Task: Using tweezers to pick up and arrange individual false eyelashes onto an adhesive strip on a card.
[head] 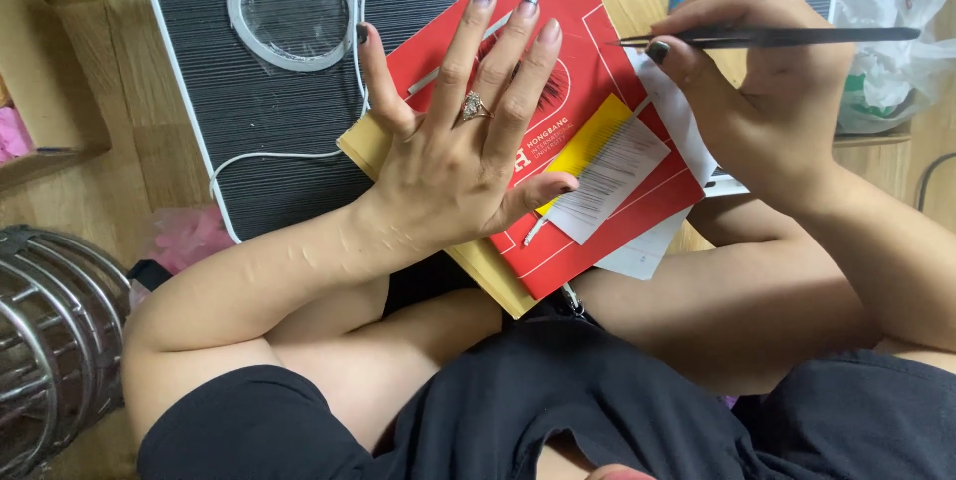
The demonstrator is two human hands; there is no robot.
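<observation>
Fingers [687, 52] hide tweezers' [777, 38] grip, seemingly.

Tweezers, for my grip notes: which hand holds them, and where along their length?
The right hand pinches the black tweezers near the tip end; the left hand holds nothing, resting flat on the red booklet.

A red folder [588, 72] with white lines lies tilted on a yellowish board across the person's lap, its upper end reaching onto a dark ribbed mat. The left hand [468, 161] rests flat on it, fingers spread. A white printed slip [607, 176] and a yellow sheet lie on the folder's right part. Thin dark tweezers [767, 38] are pinched level in the right hand [767, 92], tips pointing left above the folder.
</observation>
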